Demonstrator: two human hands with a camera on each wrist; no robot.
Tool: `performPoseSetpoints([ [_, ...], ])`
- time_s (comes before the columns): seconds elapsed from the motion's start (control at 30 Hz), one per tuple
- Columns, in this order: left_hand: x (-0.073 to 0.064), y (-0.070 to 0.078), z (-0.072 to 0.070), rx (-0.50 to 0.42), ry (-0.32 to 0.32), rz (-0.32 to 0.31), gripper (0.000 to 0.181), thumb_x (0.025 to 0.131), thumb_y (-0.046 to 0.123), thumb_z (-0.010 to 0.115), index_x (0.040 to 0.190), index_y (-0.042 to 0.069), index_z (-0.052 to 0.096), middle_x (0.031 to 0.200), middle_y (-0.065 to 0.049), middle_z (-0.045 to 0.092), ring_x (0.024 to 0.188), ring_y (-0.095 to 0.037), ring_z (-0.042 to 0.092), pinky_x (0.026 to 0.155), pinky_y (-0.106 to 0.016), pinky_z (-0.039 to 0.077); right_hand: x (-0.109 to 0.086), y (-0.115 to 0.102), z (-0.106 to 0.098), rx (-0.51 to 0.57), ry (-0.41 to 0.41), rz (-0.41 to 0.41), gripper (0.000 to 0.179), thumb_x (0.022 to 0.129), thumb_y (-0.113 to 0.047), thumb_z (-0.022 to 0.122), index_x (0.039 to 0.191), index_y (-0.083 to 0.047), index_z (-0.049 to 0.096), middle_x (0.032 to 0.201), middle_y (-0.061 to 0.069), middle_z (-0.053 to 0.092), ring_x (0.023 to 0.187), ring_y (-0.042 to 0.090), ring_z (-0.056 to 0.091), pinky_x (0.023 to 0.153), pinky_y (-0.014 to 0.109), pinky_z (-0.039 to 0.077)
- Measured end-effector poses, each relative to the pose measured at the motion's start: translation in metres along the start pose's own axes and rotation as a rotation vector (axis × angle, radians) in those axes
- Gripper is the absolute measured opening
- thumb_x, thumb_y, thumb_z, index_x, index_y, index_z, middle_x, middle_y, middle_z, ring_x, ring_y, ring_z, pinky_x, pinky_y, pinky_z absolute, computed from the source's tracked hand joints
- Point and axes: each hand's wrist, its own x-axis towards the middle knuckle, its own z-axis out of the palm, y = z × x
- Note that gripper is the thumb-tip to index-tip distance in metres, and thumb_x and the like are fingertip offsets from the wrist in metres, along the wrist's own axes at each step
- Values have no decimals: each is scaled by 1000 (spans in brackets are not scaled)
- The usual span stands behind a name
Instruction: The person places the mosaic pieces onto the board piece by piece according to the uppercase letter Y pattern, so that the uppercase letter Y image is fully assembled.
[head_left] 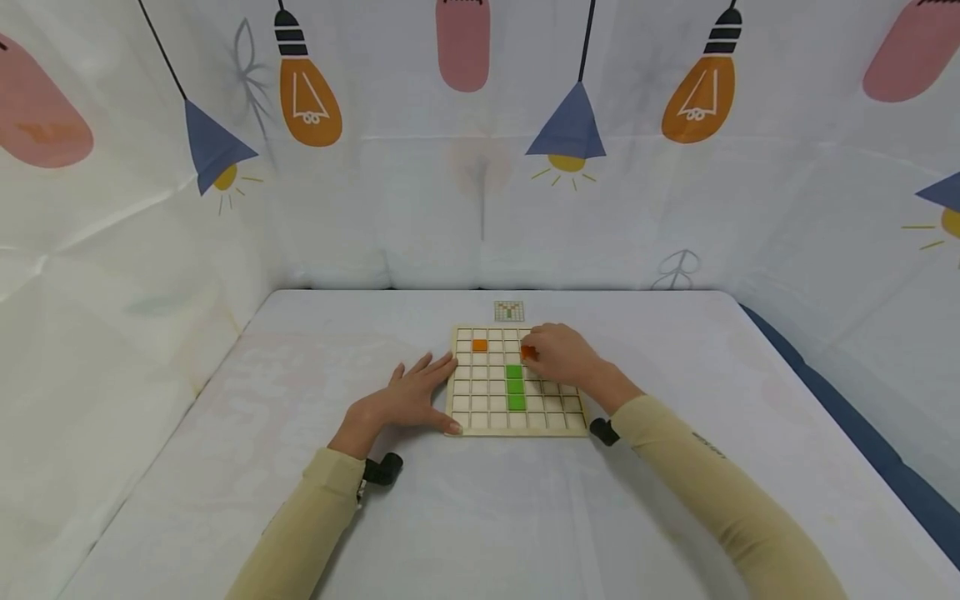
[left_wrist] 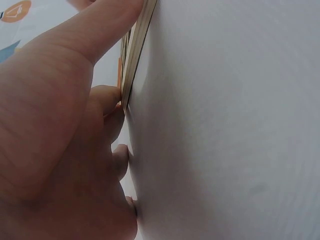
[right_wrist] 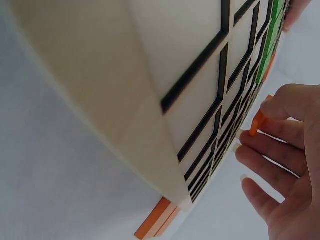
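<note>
A square wooden grid board (head_left: 517, 432) lies flat on the white table. Three green tiles (head_left: 515, 387) fill a column of cells near its middle, and an orange tile (head_left: 480, 345) sits in a cell at the upper left. My left hand (head_left: 405, 397) has its fingers spread, thumb and index finger touching the board's left edge; the left wrist view shows them against its wooden side. Above the upper part of the board, my right hand (head_left: 564, 355) pinches another orange tile (right_wrist: 258, 121) between thumb and fingers, the tile tilted up.
A small printed grid card (head_left: 509, 311) lies just beyond the board. Beside the board's edge, a few stacked orange pieces (right_wrist: 157, 220) rest on the table in the right wrist view. A patterned white curtain (head_left: 480, 208) hangs behind the table.
</note>
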Motion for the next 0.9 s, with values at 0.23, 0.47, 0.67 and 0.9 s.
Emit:
performPoseSetpoints([
  [0.23, 0, 2, -2, 0, -6, -10, 117, 73, 61, 80, 161, 20, 15, 169, 2, 9, 157, -33, 1, 119, -69, 1, 6, -6, 2, 0, 0, 11, 12, 92, -16, 64, 97, -11, 74, 84, -3, 66, 72, 13, 51, 76, 31, 49],
  [0.47, 1, 1, 0, 0, 1, -6, 117, 73, 62, 80, 161, 19, 16, 169, 1, 11, 157, -34, 2, 119, -70, 2, 12, -15, 1, 2, 1, -12, 10, 90, -15, 65, 94, -11, 72, 79, -3, 62, 70, 12, 49, 69, 29, 44],
  [0.67, 0, 2, -1, -2, 3, -5, 117, 73, 62, 80, 161, 19, 16, 169, 1, 11, 157, -34, 2, 118, -70, 2, 17, -21, 3, -14, -11, -18, 13, 89, -13, 62, 96, -11, 73, 83, -1, 64, 73, 15, 49, 75, 33, 46],
  [0.9, 0, 2, -2, -4, -1, -10, 117, 73, 63, 79, 161, 19, 16, 169, 1, 11, 157, -34, 2, 119, -70, 2, 22, -23, 6, -39, -16, -24, 15, 89, -13, 62, 98, -11, 74, 89, 0, 67, 76, 15, 54, 77, 34, 51],
])
